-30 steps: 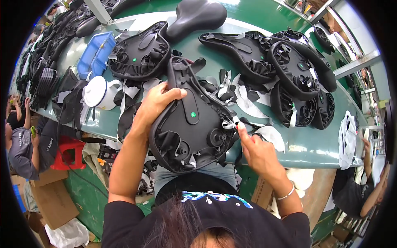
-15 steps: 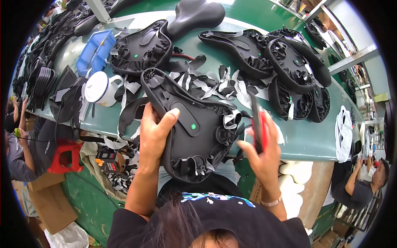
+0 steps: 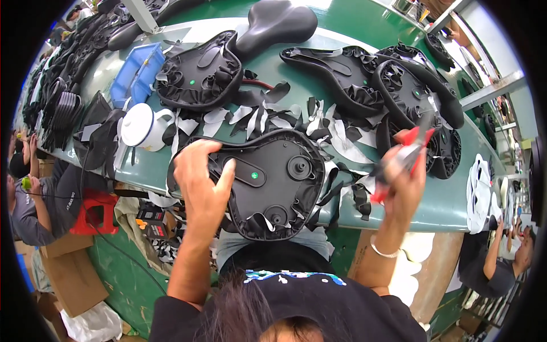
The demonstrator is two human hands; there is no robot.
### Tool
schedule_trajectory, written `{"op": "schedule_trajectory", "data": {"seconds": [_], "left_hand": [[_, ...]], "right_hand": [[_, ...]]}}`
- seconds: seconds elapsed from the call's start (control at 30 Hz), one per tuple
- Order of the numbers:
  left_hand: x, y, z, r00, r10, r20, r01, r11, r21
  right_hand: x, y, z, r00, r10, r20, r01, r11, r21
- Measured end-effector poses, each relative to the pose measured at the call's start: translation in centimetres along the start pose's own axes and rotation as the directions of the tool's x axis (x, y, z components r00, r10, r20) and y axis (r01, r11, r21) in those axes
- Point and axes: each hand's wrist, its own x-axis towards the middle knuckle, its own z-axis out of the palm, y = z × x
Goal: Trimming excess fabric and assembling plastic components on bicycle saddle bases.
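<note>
An upturned black bicycle saddle (image 3: 256, 188) lies across the table's near edge, its hollow underside up with a small green sticker. Gathered cover fabric rings part of its rim. My left hand (image 3: 199, 179) is over its narrow nose, thumb and fingers apart; the nose tip is partly hidden beneath the hand. To the right of the saddle, my raised right hand (image 3: 407, 185) grips red-handled scissors (image 3: 415, 145), blades pointing up and away. The scissors are blurred by motion. Black and grey fabric offcuts (image 3: 262, 121) are strewn just beyond the saddle.
More saddles stand beyond, one upturned at left (image 3: 199, 71), one right side up (image 3: 279, 25), several piled at right (image 3: 410, 88). A white lidded mug (image 3: 145, 128) and blue bin (image 3: 134, 74) are left. Co-workers sit at both sides; a red stool (image 3: 94, 214) is lower left.
The saddle has turned and settled flatter, its nose swinging down and left. My left hand has shifted left and loosened. My right hand has moved right, away from the saddle, with the scissors.
</note>
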Motion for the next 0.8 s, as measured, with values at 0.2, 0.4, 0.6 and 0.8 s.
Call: {"op": "schedule_trajectory", "data": {"seconds": [0.2, 0.4, 0.6, 0.8], "left_hand": [[5.4, 1.7, 1.4, 0.963, -0.185, 0.195, 0.269, 0.667, -0.695], [6.6, 0.2, 4.5, 0.815, 0.3, 0.497, -0.219, 0.952, -0.216], [5.9, -0.2, 4.3, 0.79, 0.264, 0.553, -0.257, 0.962, -0.093], [1.8, 1.6, 4.2, 0.962, 0.048, 0.267, -0.041, 0.999, -0.034]], "right_hand": [[-1.4, -1.6, 0.8, 0.77, -0.16, 0.617, 0.59, 0.547, -0.594], [1.5, -0.2, 2.5, 0.605, 0.05, 0.795, 0.794, 0.045, -0.607], [-1.5, -0.7, 2.0, 0.662, 0.24, 0.71, 0.731, -0.001, -0.682], [-9.0, 1.0, 3.4, 0.895, 0.216, 0.39, 0.338, 0.244, -0.909]]}}
